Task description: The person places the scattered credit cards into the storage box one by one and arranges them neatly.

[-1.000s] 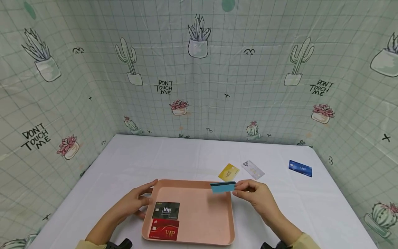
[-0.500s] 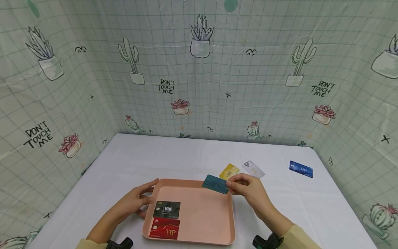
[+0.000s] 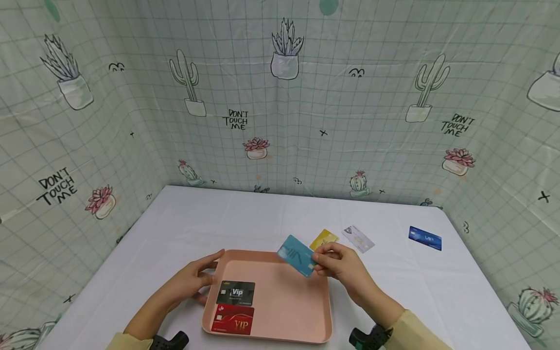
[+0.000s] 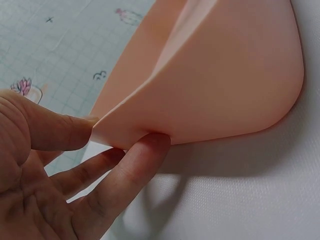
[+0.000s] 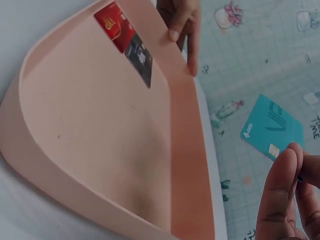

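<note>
- Far left, the left hand (image 3: 192, 281) lies with relaxed, nearly straight fingers against the pink tray (image 3: 284, 311), thumb and a finger touching its corner edge; a nudge here could slide the tray.
- Inside the tray, the black card (image 3: 236, 293) and red card (image 3: 233, 319) lie side by side at the left wall.
- Centre, the teal card (image 3: 297, 255) hangs tilted over the tray's far rim, pinched by one corner in the right hand (image 3: 339, 265); so thin a hold could let it slip outside.
- Right, the yellow card (image 3: 323, 239), white card (image 3: 358, 238) and blue card (image 3: 425, 238) lie on the table (image 3: 245, 223).
- The left wrist view alone shows a finger tucked under the tray corner; the right wrist view shows the teal card's printed face.
</note>
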`<action>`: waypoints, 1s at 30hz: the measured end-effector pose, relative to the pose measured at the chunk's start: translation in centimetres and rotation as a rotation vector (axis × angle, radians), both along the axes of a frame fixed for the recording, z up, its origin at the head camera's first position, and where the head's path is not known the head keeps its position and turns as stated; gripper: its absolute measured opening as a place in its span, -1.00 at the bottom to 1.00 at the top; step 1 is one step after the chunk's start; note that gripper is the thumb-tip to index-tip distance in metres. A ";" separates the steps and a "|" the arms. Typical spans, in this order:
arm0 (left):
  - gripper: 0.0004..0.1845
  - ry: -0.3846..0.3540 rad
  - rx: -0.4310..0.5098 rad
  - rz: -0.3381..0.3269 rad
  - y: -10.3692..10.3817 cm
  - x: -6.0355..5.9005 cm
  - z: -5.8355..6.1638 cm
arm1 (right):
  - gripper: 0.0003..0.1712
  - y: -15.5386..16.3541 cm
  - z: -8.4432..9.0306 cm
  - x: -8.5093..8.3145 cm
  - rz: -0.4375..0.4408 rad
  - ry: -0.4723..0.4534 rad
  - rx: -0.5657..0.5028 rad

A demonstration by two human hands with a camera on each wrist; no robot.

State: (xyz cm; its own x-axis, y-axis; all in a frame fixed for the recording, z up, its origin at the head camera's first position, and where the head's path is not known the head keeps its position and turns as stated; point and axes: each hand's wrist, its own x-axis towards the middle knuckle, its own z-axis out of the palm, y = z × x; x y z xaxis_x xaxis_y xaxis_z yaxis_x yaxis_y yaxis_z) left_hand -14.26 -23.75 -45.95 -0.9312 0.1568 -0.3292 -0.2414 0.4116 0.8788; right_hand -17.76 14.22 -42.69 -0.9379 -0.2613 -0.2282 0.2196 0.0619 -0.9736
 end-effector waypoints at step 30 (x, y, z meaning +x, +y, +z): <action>-0.20 0.006 -0.019 0.022 0.2 0.1 -0.1 | -0.21 -1.6 -0.1 1.3 0.238 -0.016 -0.074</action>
State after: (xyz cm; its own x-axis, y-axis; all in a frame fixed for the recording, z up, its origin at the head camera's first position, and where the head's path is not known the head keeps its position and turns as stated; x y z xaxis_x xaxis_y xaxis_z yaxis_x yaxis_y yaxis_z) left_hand -14.20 -23.55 -46.02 -0.9363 0.1301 -0.3262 -0.2453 0.4228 0.8724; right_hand -16.45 12.59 -42.75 -0.8446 -0.4906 -0.2142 0.2225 0.0422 -0.9740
